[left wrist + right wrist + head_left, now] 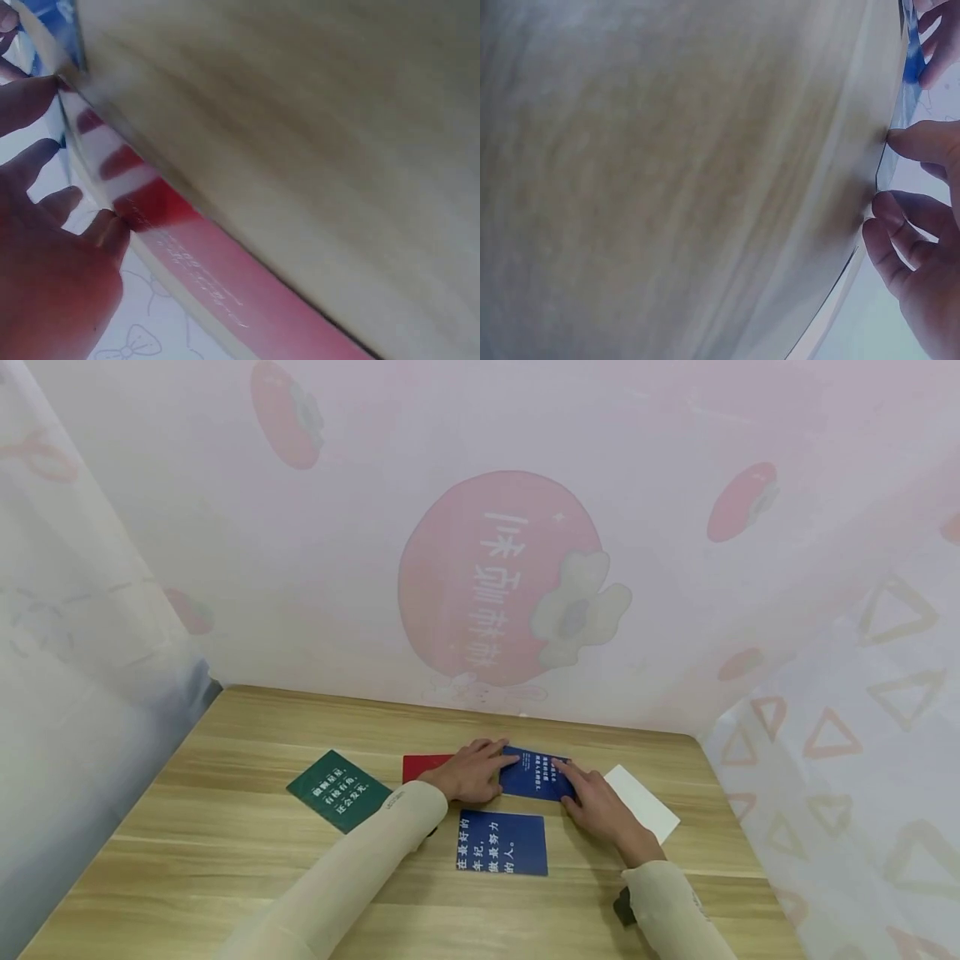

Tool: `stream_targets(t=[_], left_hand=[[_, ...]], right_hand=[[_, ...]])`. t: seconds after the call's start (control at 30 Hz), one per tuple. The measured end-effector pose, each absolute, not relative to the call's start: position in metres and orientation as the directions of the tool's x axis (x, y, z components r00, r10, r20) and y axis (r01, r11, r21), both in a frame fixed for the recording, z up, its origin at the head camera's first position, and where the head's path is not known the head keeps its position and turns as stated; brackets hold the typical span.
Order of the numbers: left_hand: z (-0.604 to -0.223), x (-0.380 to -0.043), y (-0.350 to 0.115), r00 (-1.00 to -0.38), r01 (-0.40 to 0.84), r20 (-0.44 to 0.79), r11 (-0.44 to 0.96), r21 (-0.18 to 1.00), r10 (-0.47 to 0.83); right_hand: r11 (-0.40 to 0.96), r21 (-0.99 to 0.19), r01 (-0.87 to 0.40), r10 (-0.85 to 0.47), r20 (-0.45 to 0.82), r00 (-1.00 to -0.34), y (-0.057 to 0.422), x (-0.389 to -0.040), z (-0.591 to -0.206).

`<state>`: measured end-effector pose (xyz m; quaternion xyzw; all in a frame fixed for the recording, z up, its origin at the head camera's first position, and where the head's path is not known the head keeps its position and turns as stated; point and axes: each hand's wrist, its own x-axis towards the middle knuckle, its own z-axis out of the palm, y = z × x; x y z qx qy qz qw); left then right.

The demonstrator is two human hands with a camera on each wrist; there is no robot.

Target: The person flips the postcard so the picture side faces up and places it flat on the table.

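Note:
Both hands rest at a dark blue card (534, 774) with white writing, which lies flat near the table's back edge. My left hand (472, 773) touches its left end with extended fingertips. A red card (423, 766) lies partly under that hand; the left wrist view shows its glossy red face (217, 270) beside the fingers. At the blue card's right end is my right hand (602, 808), index finger on the card and thumb at its near corner. Closer to me lies a second blue card (504, 843), its white writing larger.
A green card (341, 791) lies angled at the left, near the left sleeve (375, 860). A white card (641, 802) sits partly behind the right hand. The wooden table (247, 727) meets a printed pink curtain (345, 610) at the back, with more curtain on both sides.

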<state>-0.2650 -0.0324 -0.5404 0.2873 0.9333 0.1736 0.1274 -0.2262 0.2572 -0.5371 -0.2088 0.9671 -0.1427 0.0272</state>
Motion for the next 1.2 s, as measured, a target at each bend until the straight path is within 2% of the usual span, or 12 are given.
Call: stream_targets(t=[0.3,1.2], left_hand=[[-0.526,-0.259,-0.03,-0.805,0.405,-0.238,0.796,0.45,0.544],[-0.517,-0.261,-0.03,-0.792,0.381,-0.296,0.81,0.445,0.535]], right_hand=[[0.887,-0.278,-0.368,-0.393,-0.038,-0.919,0.255,-0.225,-0.536],[0.888,-0.246,-0.388,-0.407,-0.033,-0.913,0.25,-0.227,-0.538]])
